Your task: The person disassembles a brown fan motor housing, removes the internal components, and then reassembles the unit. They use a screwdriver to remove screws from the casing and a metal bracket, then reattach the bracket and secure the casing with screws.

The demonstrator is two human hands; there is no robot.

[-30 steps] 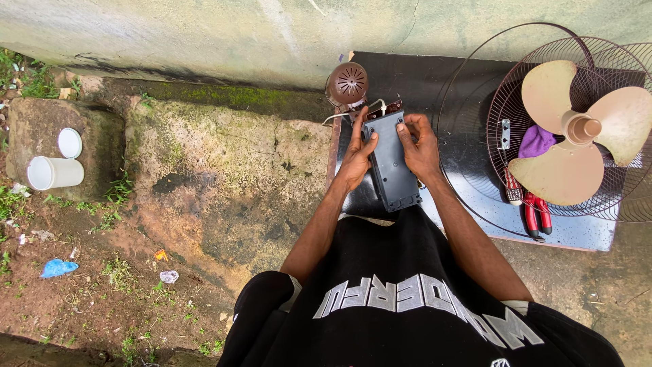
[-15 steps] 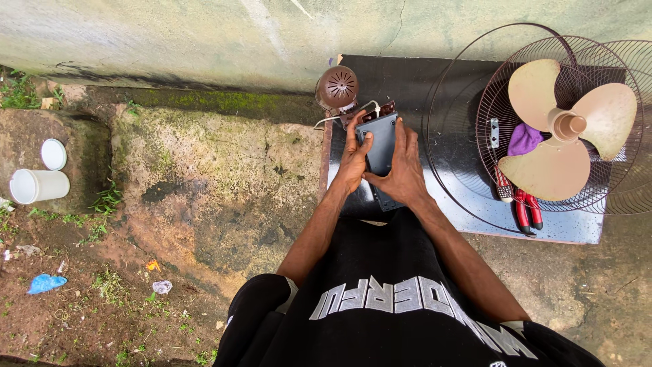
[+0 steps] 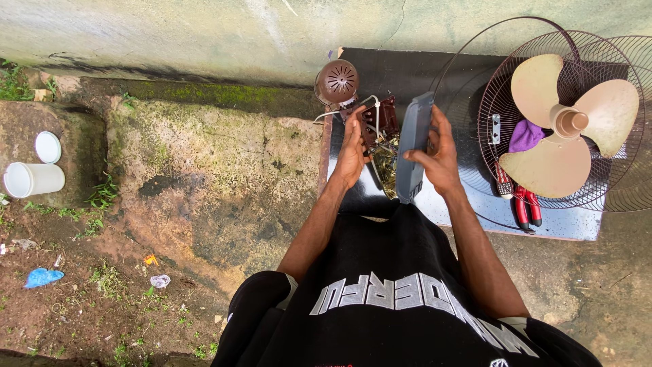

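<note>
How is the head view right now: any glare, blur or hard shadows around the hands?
Head view: soft, even daylight, no hard shadows; pale sky glare on the glossy dark board; left hand, right hand and the grey cover look sharp; wide-lens bending at the edges; exposed wiring is dim.

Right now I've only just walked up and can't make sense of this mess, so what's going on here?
A person bends over a dark board on the ground. The right hand holds a grey plastic cover tilted up on edge, baring the fan's wiring and coils, which the left hand steadies. A brown motor cap sits just beyond. To the right lie the wire fan guard with its beige blades, and red-handled pliers.
</note>
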